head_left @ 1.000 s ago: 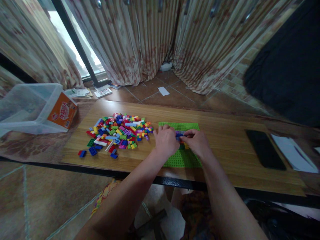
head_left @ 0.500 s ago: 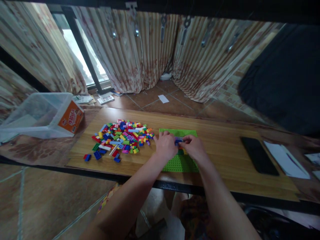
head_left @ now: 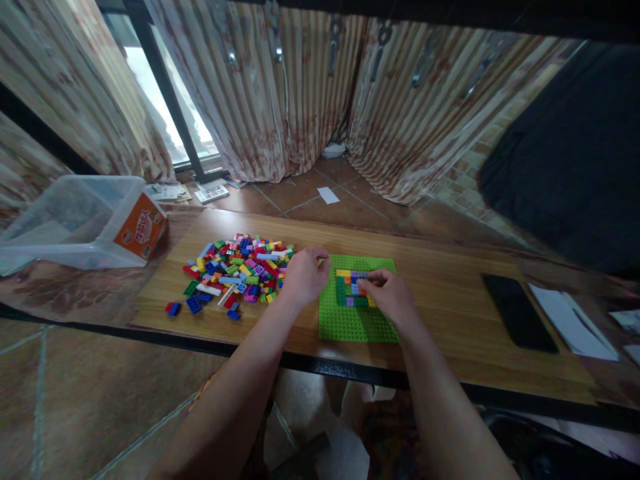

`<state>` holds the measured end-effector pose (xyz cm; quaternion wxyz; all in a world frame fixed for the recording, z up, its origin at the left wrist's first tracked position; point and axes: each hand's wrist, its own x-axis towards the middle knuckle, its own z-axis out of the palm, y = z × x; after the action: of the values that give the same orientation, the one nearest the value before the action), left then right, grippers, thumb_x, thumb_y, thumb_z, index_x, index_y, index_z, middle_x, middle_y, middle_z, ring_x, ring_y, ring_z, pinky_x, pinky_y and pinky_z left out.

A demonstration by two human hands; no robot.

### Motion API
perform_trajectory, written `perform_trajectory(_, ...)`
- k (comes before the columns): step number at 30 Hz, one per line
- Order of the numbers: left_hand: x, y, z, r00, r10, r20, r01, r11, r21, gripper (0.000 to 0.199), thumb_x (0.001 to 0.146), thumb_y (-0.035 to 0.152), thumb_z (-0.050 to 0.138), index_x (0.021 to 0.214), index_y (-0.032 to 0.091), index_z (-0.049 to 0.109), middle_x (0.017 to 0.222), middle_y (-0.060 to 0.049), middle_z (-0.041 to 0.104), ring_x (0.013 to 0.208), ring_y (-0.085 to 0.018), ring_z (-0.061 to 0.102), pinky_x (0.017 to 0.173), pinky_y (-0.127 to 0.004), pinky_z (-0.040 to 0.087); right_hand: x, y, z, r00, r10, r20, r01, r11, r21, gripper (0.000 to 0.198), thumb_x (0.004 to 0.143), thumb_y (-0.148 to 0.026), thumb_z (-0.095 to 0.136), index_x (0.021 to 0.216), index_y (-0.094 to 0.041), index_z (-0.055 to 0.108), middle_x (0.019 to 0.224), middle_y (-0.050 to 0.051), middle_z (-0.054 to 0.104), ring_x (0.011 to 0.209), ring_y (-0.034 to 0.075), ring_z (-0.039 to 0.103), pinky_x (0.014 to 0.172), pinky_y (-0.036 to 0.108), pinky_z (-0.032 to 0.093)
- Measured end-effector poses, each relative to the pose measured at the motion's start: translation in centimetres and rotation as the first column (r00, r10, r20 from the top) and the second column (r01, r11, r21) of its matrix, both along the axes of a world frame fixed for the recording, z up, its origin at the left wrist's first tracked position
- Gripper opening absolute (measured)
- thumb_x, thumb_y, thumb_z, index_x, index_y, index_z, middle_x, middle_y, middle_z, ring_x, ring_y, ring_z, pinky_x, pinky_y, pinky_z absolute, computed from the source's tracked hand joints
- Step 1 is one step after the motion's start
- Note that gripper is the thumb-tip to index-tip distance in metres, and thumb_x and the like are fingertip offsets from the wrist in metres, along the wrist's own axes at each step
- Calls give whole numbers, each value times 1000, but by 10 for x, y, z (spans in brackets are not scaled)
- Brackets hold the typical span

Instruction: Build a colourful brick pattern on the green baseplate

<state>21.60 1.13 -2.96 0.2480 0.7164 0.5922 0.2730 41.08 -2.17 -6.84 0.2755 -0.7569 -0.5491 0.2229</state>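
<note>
A green studded baseplate [head_left: 357, 328] lies on the wooden board. On it stands a low block of toy bricks [head_left: 347, 301] in green, purple, blue, orange and yellow. My right hand [head_left: 393, 293] is at the block's right side, thumb and forefinger closed on a brick there; the fingers partly cover it. At the plate's left edge, my left hand [head_left: 306, 275] hovers between plate and pile, its fingers bent and a small gap showing between thumb and forefinger. Nothing shows in it. The pile of loose bricks [head_left: 235, 270] is just left of this hand.
A clear plastic bin [head_left: 75, 257] with an orange label stands at the far left. To the right lie a black phone-like slab [head_left: 519, 312] and white paper [head_left: 573, 321]. The board's front edge [head_left: 350, 368] runs below my forearms. Striped curtains [head_left: 290, 100] hang behind.
My left hand has moved left off the baseplate towards the pile, uncovering the brick block. My right hand stays at the block's right side. The view has shifted slightly.
</note>
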Motion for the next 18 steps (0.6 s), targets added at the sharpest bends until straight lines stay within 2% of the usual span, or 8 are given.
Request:
perform_trajectory(7, -16, 2, 5, 1000, 16, 19, -17, 1000, 17, 21, 85, 19, 51, 88, 16, 71, 84, -6, 72, 77, -16, 64, 71, -25, 47, -4, -2, 3, 988, 46, 149, -48, 999, 7, 38, 65, -49, 71, 88, -19, 65, 74, 3, 64, 66, 19, 58, 60, 30, 39)
perform_trajectory(12, -42, 6, 12, 994, 64, -83, -64, 998, 4, 23, 83, 15, 48, 80, 16, 71, 73, -4, 69, 70, -15, 60, 67, -24, 44, -3, 0, 0, 986, 53, 160, -55, 998, 7, 36, 65, -49, 71, 86, -20, 65, 71, 2, 63, 64, 19, 58, 59, 30, 39)
perform_trajectory(18, -75, 10, 17, 990, 140, -21, -139, 989, 51, 25, 82, 16, 47, 80, 16, 72, 79, -4, 71, 78, -17, 62, 71, -24, 45, -6, -2, 2, 977, 29, 209, -36, 999, 29, 30, 70, -46, 68, 85, -20, 65, 76, 5, 66, 67, 21, 60, 62, 32, 40)
